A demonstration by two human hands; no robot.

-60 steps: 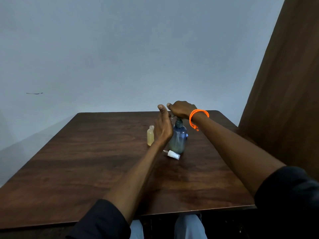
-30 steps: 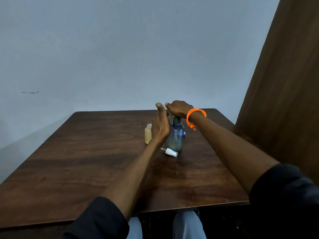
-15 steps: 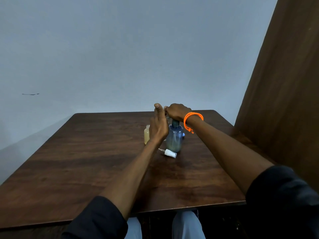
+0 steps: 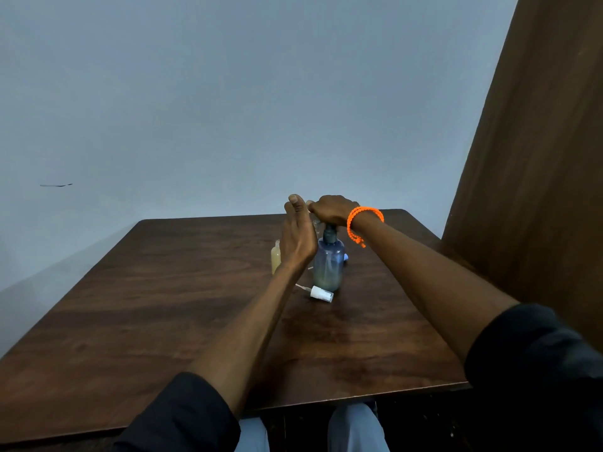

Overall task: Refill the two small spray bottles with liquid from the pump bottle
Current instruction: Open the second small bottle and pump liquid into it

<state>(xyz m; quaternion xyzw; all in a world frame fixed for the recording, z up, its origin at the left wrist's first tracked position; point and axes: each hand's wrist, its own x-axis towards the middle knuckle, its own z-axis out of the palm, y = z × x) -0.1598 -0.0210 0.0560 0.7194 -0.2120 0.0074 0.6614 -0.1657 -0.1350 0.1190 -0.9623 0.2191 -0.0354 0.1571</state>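
Right grip (image 4: 332,211) curled down over pump bottle (image 4: 329,264) head; left hand (image 4: 298,234) beside it, hold unclear.

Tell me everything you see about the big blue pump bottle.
The pump bottle is translucent blue plastic with rounded shoulders and a dark pump neck. It stands upright on the wooden table. The right hand covers its pump head from above; the left hand hides its left edge. A white spray cap lies before its base.
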